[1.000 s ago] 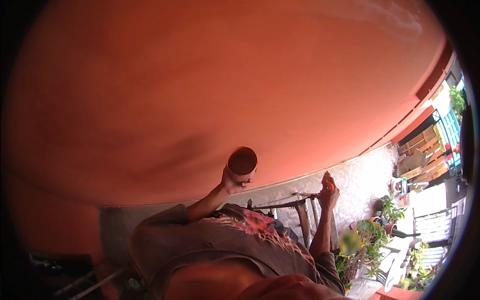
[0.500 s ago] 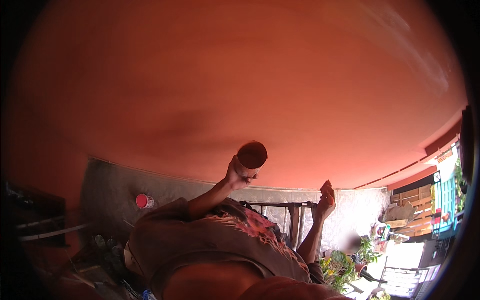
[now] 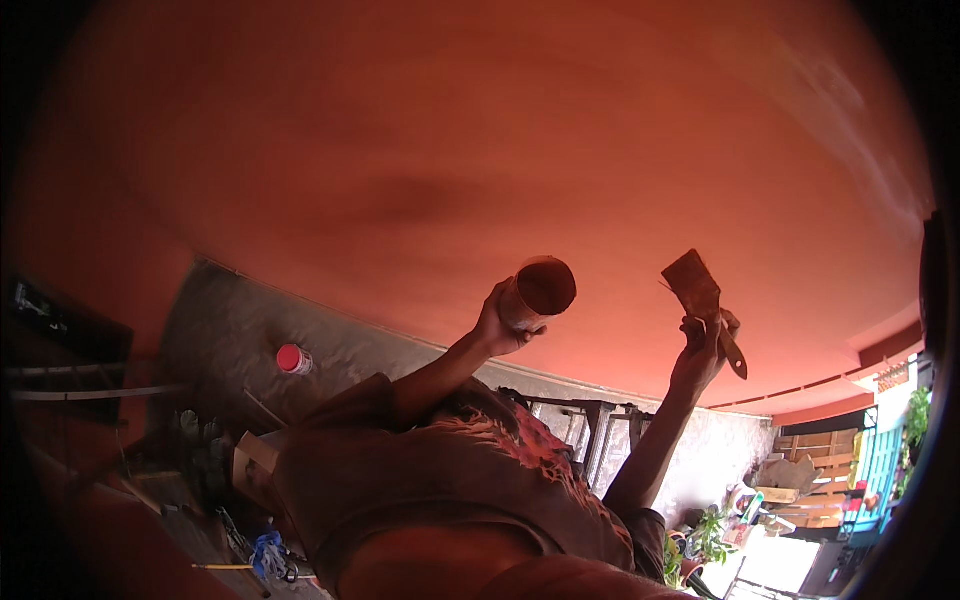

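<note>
My left hand (image 3: pixel 497 325) is wrapped round an open paint can (image 3: pixel 524 303) with a round rim. The can is tilted so that its dark reddish inside shows; how much paint it holds cannot be made out. Off to its right, my right hand (image 3: pixel 703 345) grips a wide paintbrush (image 3: pixel 693 282) by its handle. The brush's broad bristles point up toward the orange-red wall (image 3: pixel 440 140), and the handle end sticks out below my fingers. Whether the bristles touch the wall cannot be told.
A small tub with a red lid (image 3: pixel 293 359) stands on the grey floor (image 3: pixel 230 310) at the left. A dark metal frame (image 3: pixel 595 430) is behind my body. Tools and a cardboard box (image 3: pixel 255 457) lie lower left. Potted plants (image 3: pixel 710 540) and wooden slats (image 3: pixel 818 462) are at the right.
My right hand has risen and turned, so the whole paintbrush now shows. The left hand with the paint can has moved up and right, and the view has tilted.
</note>
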### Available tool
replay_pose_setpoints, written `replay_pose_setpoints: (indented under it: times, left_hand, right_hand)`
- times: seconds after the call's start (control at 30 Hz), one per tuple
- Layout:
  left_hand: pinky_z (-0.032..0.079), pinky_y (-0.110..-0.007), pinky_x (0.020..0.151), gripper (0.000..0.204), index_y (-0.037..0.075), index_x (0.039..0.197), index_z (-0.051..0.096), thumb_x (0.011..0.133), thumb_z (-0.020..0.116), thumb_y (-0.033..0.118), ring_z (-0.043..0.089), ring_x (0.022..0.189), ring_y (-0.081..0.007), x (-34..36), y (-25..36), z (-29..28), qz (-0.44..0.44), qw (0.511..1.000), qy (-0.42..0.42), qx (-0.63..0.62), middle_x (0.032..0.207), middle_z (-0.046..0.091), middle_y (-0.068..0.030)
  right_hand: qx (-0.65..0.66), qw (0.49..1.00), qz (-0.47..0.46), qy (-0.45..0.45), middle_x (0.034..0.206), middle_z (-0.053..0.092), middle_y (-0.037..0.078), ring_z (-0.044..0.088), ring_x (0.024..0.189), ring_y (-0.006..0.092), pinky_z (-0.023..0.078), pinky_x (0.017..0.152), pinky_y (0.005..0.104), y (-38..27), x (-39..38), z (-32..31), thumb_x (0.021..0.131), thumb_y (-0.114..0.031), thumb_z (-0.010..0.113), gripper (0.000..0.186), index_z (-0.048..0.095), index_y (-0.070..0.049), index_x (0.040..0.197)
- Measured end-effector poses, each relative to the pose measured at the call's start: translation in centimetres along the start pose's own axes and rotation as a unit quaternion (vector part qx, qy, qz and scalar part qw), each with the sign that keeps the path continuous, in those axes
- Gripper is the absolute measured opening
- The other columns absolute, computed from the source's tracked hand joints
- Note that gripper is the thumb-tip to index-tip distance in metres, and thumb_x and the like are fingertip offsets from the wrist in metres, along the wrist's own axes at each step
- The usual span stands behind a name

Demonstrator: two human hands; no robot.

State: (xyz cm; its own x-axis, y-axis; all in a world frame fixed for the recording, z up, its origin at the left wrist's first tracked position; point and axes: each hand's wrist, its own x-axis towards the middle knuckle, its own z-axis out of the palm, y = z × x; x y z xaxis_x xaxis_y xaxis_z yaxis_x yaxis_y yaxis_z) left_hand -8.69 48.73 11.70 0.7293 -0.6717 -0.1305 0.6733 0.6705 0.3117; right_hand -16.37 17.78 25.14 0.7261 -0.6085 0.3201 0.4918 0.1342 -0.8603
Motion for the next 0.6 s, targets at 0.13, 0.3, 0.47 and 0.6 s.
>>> replay_pose_setpoints:
  times: [0.13,0.3,0.47,0.6]
  left_hand:
    - [0.055,-0.026,0.046,0.063,0.016,0.127,0.061,0.091,0.049,0.066,0.071,0.080,-0.0310,-0.5,0.5,0.9,0.014,1.000,0.006,0.012,0.105,0.070,-0.0097]
    - [0.056,-0.027,0.046,0.063,0.015,0.128,0.060,0.092,0.048,0.065,0.070,0.080,-0.0322,-0.5,0.4,2.0,0.010,1.000,-0.001,-0.004,0.108,0.069,-0.0107]
    - [0.053,-0.028,0.048,0.063,0.015,0.125,0.063,0.094,0.043,0.066,0.071,0.080,-0.0314,-0.5,0.6,2.2,0.009,1.000,-0.025,0.012,0.104,0.071,-0.0106]
    - [0.052,-0.029,0.050,0.063,0.014,0.123,0.064,0.095,0.041,0.065,0.071,0.080,-0.0306,0.0,0.9,1.3,0.006,0.999,-0.034,0.029,0.102,0.072,-0.0101]
  right_hand:
    - [0.051,0.987,-0.028,-0.150,0.078,0.068,0.014,0.069,0.068,0.0218,0.054,0.064,0.0310,-3.9,0.6,5.4,0.104,-0.023,0.056,0.026,0.050,-0.002,0.118]
    - [0.033,0.957,0.009,-0.288,0.083,0.069,0.015,0.073,0.070,0.0263,0.058,0.059,0.0327,-7.2,0.2,10.2,0.103,-0.022,0.058,0.027,0.057,0.002,0.115]
    - [-0.049,0.919,0.040,-0.390,0.084,0.069,0.014,0.073,0.070,0.0231,0.058,0.059,0.0308,-7.5,0.9,11.4,0.098,-0.010,0.062,0.016,0.063,0.005,0.104]
    - [-0.132,0.880,0.007,-0.456,0.083,0.068,0.010,0.070,0.069,0.0180,0.055,0.060,0.0275,-7.2,1.2,12.0,0.093,-0.002,0.065,0.010,0.065,0.004,0.101]
